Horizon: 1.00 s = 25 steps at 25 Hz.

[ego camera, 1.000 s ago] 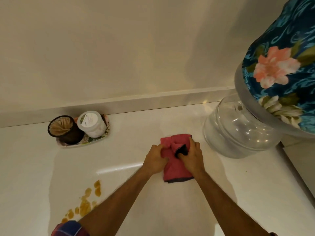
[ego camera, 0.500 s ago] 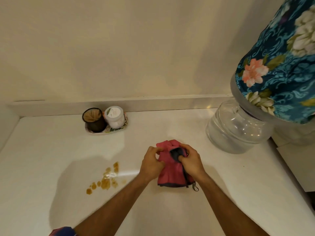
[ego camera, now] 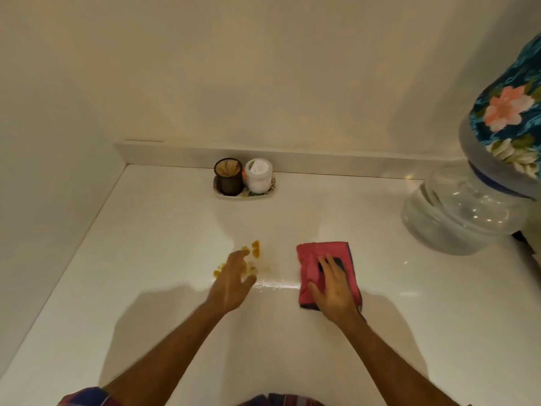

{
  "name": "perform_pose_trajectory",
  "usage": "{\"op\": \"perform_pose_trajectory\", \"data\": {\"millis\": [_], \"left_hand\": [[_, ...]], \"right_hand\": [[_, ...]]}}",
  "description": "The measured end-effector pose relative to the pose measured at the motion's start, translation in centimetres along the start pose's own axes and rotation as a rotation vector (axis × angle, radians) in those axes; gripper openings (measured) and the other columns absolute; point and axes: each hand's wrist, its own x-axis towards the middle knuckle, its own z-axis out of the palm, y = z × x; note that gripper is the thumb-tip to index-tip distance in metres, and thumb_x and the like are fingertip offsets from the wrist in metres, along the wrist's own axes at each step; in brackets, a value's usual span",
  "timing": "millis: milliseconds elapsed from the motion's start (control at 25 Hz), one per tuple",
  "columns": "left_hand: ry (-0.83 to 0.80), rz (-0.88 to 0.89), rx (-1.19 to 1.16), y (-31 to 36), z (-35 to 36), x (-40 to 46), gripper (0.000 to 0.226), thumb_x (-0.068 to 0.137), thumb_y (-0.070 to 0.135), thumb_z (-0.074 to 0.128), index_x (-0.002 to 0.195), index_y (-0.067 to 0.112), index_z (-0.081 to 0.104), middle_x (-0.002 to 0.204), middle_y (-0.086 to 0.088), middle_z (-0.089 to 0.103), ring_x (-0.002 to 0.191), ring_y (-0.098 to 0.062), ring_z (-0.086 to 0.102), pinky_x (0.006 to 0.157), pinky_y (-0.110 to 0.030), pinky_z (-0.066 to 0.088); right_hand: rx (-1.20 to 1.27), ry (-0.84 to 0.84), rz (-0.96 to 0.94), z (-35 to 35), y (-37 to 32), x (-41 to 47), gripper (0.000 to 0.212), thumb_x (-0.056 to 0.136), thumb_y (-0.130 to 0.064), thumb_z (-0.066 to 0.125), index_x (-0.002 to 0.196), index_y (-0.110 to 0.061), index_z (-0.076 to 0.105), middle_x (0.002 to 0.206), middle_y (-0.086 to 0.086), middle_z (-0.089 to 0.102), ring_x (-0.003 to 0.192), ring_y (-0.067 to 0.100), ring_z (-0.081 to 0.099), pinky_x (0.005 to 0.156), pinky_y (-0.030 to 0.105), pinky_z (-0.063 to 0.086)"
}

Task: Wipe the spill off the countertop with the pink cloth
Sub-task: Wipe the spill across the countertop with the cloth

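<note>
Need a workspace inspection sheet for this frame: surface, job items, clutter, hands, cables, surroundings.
Surface: white glossy countertop, wet streak between the hands.
Job's things: orange spill in scattered blobs, not yet wiped; pink cloth folded flat, to the right of the spill and apart from it.
Clutter: small tray at the back holding a dark cup of sticks and a white jar; clear water dispenser with floral cover at right.
Hands: right hand pressed flat on the cloth; left hand open, empty, above the spill.
Cables: nothing seen.
Surroundings: plain cream walls, low backsplash.
</note>
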Motion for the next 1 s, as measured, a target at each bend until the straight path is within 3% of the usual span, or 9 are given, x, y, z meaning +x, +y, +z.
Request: {"op": "perform_pose_trajectory", "data": {"millis": [80, 160, 280, 440, 640, 800, 1000], "left_hand": [[0.02, -0.014, 0.186, -5.4, -2.6, -0.7, 0.066, 0.089, 0.034, 0.063, 0.146, 0.011, 0.037, 0.149, -0.011, 0.044, 0.131, -0.03, 0.048, 0.107, -0.046, 0.041], [0.018, -0.08, 0.364, -10.3, -4.8, -1.3, 0.077, 0.089, 0.048, 0.052, 0.154, 0.015, 0.025, 0.163, -0.01, 0.026, 0.15, -0.029, 0.022, 0.118, -0.051, 0.025], [-0.018, -0.047, 0.497, -15.3, -7.1, -1.0, 0.084, 0.089, 0.067, 0.03, 0.158, 0.022, 0.01, 0.167, 0.0, 0.002, 0.153, -0.019, 0.0, 0.12, -0.054, 0.01], [-0.031, 0.049, 0.639, -16.2, -8.3, 0.4, 0.083, 0.092, 0.069, 0.032, 0.157, 0.031, -0.004, 0.167, 0.006, -0.009, 0.153, -0.016, -0.009, 0.121, -0.057, 0.004], [-0.047, 0.034, 0.615, -16.5, -8.3, 0.8, 0.084, 0.092, 0.069, 0.032, 0.156, 0.033, -0.009, 0.166, 0.007, -0.015, 0.153, -0.016, -0.013, 0.122, -0.056, -0.001], [-0.068, 0.028, 0.608, -16.6, -8.6, 0.8, 0.085, 0.091, 0.07, 0.03, 0.156, 0.033, -0.01, 0.167, 0.007, -0.014, 0.153, -0.017, -0.012, 0.122, -0.057, 0.0], [-0.096, 0.023, 0.611, -16.3, -9.0, 0.6, 0.085, 0.089, 0.074, 0.021, 0.155, 0.032, -0.011, 0.167, 0.004, -0.013, 0.153, -0.018, -0.013, 0.121, -0.06, 0.003]], "right_hand": [[-0.137, 0.014, -0.044, 2.1, 0.9, 0.1, 0.082, 0.09, -0.058, 0.045, 0.152, -0.007, 0.028, 0.154, 0.018, 0.038, 0.14, 0.039, 0.037, 0.116, 0.052, 0.029], [-0.283, -0.012, -0.014, 3.5, 0.9, 0.3, 0.084, 0.089, -0.061, 0.042, 0.154, -0.012, 0.022, 0.155, 0.02, 0.035, 0.14, 0.043, 0.035, 0.115, 0.054, 0.028], [-0.386, 0.082, 0.167, 4.8, -0.2, 1.8, 0.085, 0.089, -0.064, 0.039, 0.154, -0.011, 0.023, 0.156, 0.027, 0.029, 0.139, 0.052, 0.027, 0.113, 0.059, 0.026], [-0.397, 0.136, 0.276, 6.2, -0.6, 5.8, 0.073, 0.095, -0.057, 0.032, 0.152, -0.013, 0.031, 0.153, 0.03, 0.033, 0.136, 0.06, 0.025, 0.108, 0.068, 0.028], [-0.457, 0.008, 0.167, 7.3, -2.6, 12.5, 0.066, 0.097, -0.048, 0.017, 0.155, -0.016, 0.022, 0.158, 0.029, 0.021, 0.14, 0.06, 0.016, 0.111, 0.071, 0.019], [-0.473, -0.02, -0.052, 10.7, -9.5, 12.6, 0.062, 0.099, -0.048, 0.023, 0.154, -0.02, 0.026, 0.159, 0.024, 0.023, 0.14, 0.059, 0.019, 0.111, 0.066, 0.021], [-0.431, -0.216, -0.244, 13.6, -15.2, 6.2, 0.065, 0.097, -0.063, 0.009, 0.155, -0.036, -0.002, 0.165, 0.01, -0.009, 0.149, 0.041, -0.011, 0.12, 0.056, -0.004]]}}
